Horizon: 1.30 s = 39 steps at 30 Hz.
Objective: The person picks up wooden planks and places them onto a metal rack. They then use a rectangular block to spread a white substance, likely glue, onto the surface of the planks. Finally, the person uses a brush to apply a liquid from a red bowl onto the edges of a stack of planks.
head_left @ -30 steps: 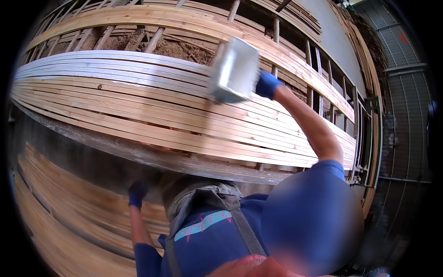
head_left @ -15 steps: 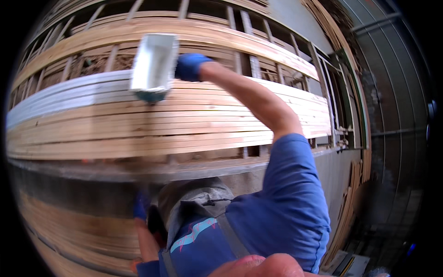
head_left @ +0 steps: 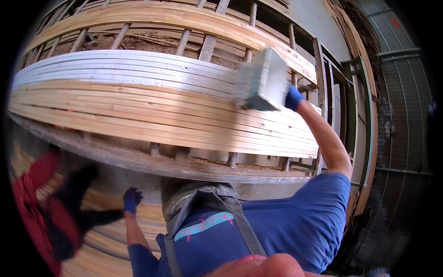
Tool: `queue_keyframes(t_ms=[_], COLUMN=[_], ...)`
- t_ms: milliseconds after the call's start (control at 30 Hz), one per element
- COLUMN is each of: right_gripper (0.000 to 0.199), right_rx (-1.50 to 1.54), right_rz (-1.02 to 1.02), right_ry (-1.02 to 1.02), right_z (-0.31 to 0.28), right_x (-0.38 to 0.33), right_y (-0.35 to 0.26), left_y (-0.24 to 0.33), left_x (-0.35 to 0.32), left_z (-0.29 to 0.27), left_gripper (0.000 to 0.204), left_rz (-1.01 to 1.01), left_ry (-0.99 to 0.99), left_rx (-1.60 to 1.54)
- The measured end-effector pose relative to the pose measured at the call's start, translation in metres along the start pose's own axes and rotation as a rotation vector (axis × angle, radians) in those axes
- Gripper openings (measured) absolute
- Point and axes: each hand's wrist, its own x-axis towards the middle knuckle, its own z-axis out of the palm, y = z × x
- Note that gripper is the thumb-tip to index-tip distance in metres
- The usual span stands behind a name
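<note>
My right hand point(head_left: 294, 98), in a blue glove, is closed at the right side of a box-shaped paint trough point(head_left: 264, 83). The trough is white and greenish, blurred by motion, and tilted over a row of wooden strips point(head_left: 138, 117) lying side by side. White paint point(head_left: 138, 64) coats the far strips from the left end up to the trough; the nearer ones show bare wood. The grip itself is partly hidden behind the trough. My left hand point(head_left: 132, 201), also blue-gloved, hangs low at my left side with fingers apart and nothing in it.
A rack with cross bars point(head_left: 184, 41) carries the strips, and a single plank point(head_left: 157, 11) lies farther back. The rack's near rail point(head_left: 152, 164) runs before my waist. A person in red and black point(head_left: 46, 198) is at the lower left, by more stacked boards point(head_left: 101, 235).
My right hand and the trough have swept right along the strips, leaving a longer white stretch behind. My left hand has moved outward. A person has come into view at the lower left.
</note>
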Motion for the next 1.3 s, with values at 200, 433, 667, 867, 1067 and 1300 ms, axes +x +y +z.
queue_keyframes(t_ms=[200,433,667,867,1067,1300], right_gripper=[0.029,0.028,0.03,0.041,0.034,0.036], right_rx=[-1.572,-1.912,-1.472,-1.904,-1.649,-1.762], right_rz=[-0.496,-0.356,-0.541,-0.768,-0.598,-0.703], right_ry=[-0.07,-0.016,-0.18,-0.304,-0.3,-0.186], right_z=[-0.147,-0.044,-0.259,-0.436,-0.512,-0.411], right_x=[-0.112,-0.109,-0.122,-0.205,-0.19,-0.185], right_y=[-0.008,-0.027,-0.029,-0.05,-0.05,-0.046], left_y=[-0.143,-0.332,-0.4,-0.473,-0.486,-0.53], left_x=[-0.037,-0.115,-0.1,-0.175,-0.218,-0.24], left_z=[0.096,0.127,0.244,0.387,0.419,0.379], left_gripper=[0.023,0.028,0.036,0.036,0.037,0.036], left_rz=[-0.007,-0.286,0.163,-0.072,0.001,-0.222], left_ry=[0.063,-0.246,-0.368,-0.154,-0.069,0.093], left_rx=[-0.143,-0.19,-0.408,-0.047,-0.248,-0.359])
